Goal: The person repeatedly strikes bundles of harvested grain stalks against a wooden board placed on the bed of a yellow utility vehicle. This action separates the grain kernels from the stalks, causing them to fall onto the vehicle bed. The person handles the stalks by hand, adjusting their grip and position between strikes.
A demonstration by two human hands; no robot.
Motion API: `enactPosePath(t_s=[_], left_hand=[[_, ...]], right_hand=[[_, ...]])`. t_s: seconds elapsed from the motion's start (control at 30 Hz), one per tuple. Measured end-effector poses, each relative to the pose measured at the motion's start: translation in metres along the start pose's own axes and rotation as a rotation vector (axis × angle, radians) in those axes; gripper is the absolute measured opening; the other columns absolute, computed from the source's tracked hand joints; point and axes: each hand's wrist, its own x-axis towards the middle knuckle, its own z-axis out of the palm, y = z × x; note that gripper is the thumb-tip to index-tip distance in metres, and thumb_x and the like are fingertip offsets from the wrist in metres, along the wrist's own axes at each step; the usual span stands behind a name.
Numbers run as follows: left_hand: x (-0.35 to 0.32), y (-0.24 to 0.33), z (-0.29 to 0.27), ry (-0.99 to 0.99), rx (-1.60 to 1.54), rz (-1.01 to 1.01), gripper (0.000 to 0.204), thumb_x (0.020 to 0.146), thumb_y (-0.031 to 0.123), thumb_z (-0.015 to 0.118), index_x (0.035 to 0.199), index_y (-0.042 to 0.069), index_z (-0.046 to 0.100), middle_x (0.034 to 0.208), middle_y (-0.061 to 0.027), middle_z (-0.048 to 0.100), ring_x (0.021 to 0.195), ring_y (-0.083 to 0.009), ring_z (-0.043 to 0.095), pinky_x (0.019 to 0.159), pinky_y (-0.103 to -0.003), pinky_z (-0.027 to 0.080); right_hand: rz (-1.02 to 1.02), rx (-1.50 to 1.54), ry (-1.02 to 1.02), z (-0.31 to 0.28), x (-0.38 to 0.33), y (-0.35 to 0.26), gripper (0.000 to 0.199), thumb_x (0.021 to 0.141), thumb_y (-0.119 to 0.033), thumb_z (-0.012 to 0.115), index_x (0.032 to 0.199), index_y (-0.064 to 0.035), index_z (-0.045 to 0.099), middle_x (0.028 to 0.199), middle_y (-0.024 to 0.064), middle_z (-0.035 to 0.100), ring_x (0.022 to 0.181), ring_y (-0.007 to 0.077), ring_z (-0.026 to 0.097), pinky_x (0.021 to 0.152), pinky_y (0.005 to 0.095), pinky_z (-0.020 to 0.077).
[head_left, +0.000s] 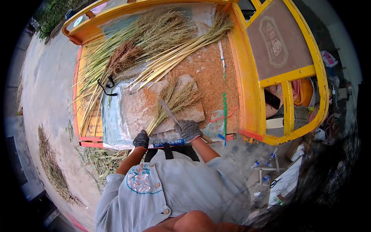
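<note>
My left hand (141,139), in a dark grey knitted glove, is closed around the lower stalks of a small bunch of seed-headed grass stalks (181,96), like broom sorghum. The bunch fans away from me over a flat, worn slab (135,110). In the same kind of glove, my right hand (188,130) grips a long, narrow knife (168,109). Its grey blade lies across the stalks just below the seed heads, and a wooden end shows past my hand. Whether the blade presses on the stalks I cannot tell.
Large piles of green stalks (116,46) and paler stalks (174,58) lie beyond the slab, with a reddish-brown seed head (123,56) and a black strap (107,86). Loose orange-brown seeds (216,85) cover the cart bed. A yellow metal frame (288,77) rises at the right.
</note>
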Motion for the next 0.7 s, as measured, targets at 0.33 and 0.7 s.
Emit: enactPosePath(t_s=[0.33, 0.7], left_hand=[[-0.025, 0.009, 0.002, -0.049, -0.001, -0.051, 0.027, 0.082, 0.032, 0.053, 0.094, 0.008, 0.055, 0.083, -0.0219, 0.063, 0.082, -0.0382, 0.062, 0.072, -0.048, 0.048], [-0.01, -0.002, -0.009, -0.109, 0.035, -0.09, 0.025, 0.082, 0.027, 0.052, 0.098, 0.007, 0.052, 0.086, -0.0221, 0.063, 0.083, -0.0392, 0.061, 0.071, -0.049, 0.048]], right_hand=[[0.193, -0.198, -0.274, 0.026, 0.054, 0.117, 0.033, 0.088, -0.033, 0.042, 0.093, -0.007, 0.062, 0.087, 0.0184, 0.065, 0.082, 0.0344, 0.064, 0.065, 0.0517, 0.0467], [0.124, -0.204, 0.088, 0.005, 0.039, 0.088, 0.036, 0.087, -0.041, 0.044, 0.086, -0.0075, 0.059, 0.072, 0.0145, 0.064, 0.07, 0.033, 0.063, 0.065, 0.0466, 0.047]])
